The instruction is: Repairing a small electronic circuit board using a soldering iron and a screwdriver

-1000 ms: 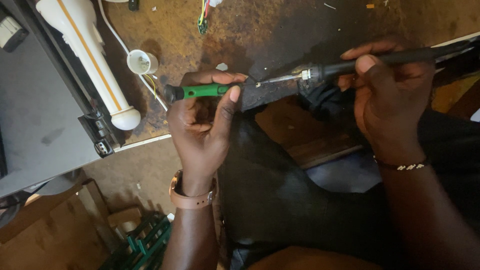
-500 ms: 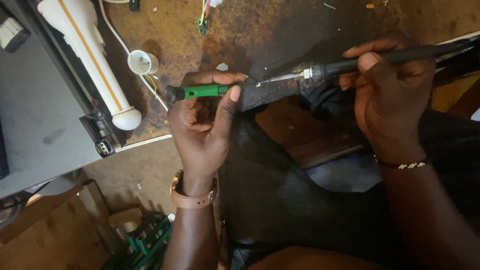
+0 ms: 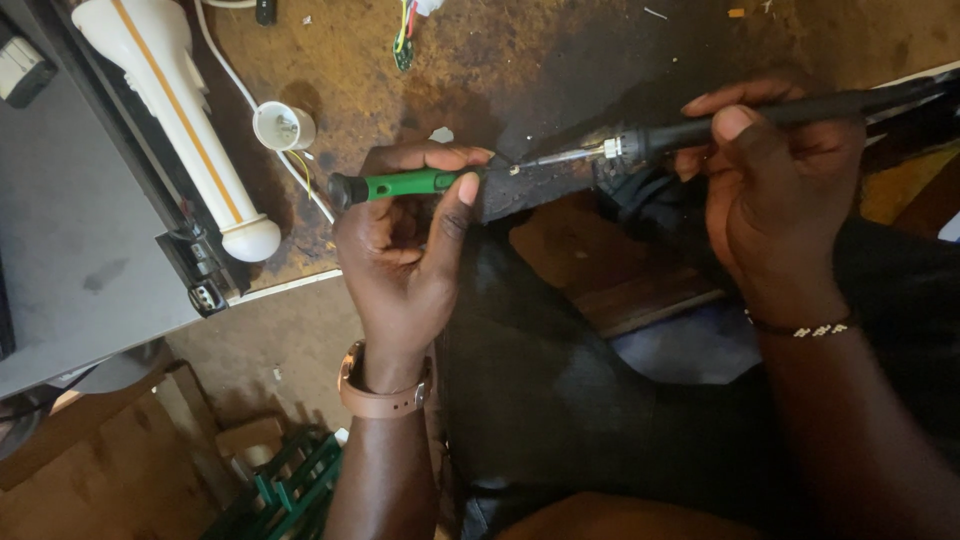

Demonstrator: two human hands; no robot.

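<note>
My left hand (image 3: 405, 250) grips a tool with a green and black handle (image 3: 395, 185), held level above the edge of a stained brown workbench (image 3: 520, 50). The tool's front end is hidden by my fingers. My right hand (image 3: 775, 190) holds a black soldering iron (image 3: 760, 115) by its grip. The iron's thin metal tip (image 3: 550, 158) points left and meets a tiny part at my left fingertips.
A white cylindrical lamp body with an orange stripe (image 3: 175, 110) lies at the left beside a grey panel (image 3: 70, 250). A small white cap with thin wires (image 3: 283, 125) sits near it. A small green circuit board with coloured wires (image 3: 405, 40) lies at the top. Green crates (image 3: 290, 490) stand on the floor.
</note>
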